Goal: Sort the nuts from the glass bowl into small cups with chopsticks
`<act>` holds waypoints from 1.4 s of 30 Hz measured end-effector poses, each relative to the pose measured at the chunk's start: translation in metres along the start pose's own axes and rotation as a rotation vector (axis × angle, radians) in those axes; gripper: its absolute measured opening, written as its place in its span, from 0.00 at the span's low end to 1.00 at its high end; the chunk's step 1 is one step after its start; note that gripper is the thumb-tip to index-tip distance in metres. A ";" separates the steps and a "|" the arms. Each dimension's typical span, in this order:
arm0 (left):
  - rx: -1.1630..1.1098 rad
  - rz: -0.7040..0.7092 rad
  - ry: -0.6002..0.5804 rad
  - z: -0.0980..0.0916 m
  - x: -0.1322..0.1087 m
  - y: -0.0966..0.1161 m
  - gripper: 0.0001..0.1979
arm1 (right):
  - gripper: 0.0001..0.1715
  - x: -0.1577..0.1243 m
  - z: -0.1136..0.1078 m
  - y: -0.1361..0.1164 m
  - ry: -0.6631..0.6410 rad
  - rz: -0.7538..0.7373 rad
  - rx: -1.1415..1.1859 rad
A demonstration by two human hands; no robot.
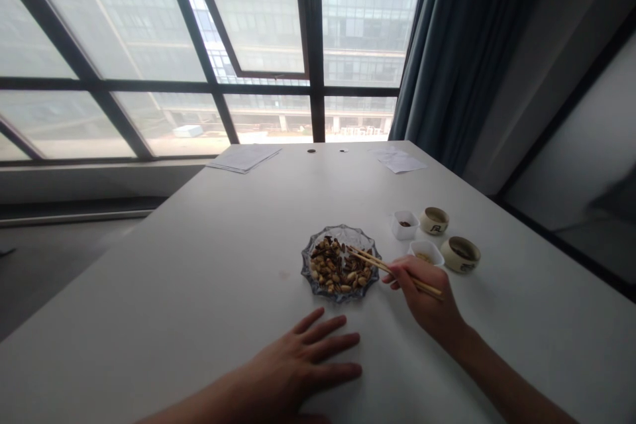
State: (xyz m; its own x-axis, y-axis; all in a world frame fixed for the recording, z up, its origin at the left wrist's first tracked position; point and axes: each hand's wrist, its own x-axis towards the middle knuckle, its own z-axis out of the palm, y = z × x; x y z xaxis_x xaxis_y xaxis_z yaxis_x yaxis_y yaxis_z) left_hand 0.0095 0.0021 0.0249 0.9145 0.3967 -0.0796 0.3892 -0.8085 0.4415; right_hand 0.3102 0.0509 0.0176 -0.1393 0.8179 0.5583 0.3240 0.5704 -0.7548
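Note:
Between the fingers of my right hand [427,298] is a pair of wooden chopsticks [370,260], slanting left over a scalloped glass dish [307,275]. Their tips reach the dark seeds at the back of the dish; whether they pinch one I cannot tell. Pistachios [332,275] and other brown nuts or seeds fill much of the dish. My left hand [303,358] lies on the table in front of the dish, fingers spread, holding nothing. Partly behind my right hand stands a small white container [437,253] with pale pieces inside.
Another white container [405,228] holds a few dark pieces. Beside it are two beige ceramic cups [434,222] with dark markings, the nearer one with dark contents. Papers [243,158] lie at the far left of the white table [223,245], more sheets [401,160] at the far right.

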 end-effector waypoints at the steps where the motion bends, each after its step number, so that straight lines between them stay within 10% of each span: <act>1: 0.003 -0.003 -0.003 0.000 0.000 0.000 0.40 | 0.15 0.000 0.000 0.000 -0.006 -0.007 -0.013; 19: 0.003 0.003 -0.004 0.000 -0.002 -0.002 0.40 | 0.13 -0.001 -0.017 -0.005 0.085 -0.388 -0.173; 27: -0.005 -0.032 -0.036 -0.001 -0.001 0.000 0.40 | 0.14 0.011 -0.065 0.010 0.427 -0.151 -0.352; 42: -0.027 -0.033 -0.040 -0.002 0.000 0.001 0.42 | 0.15 0.006 -0.050 0.015 0.373 -0.004 0.000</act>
State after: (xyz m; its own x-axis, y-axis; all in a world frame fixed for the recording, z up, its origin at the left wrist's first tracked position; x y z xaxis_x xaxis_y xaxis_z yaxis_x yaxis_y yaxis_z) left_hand 0.0096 0.0027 0.0269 0.9051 0.4049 -0.1297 0.4165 -0.7829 0.4622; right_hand 0.3608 0.0608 0.0267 0.2099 0.7321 0.6480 0.3244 0.5731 -0.7525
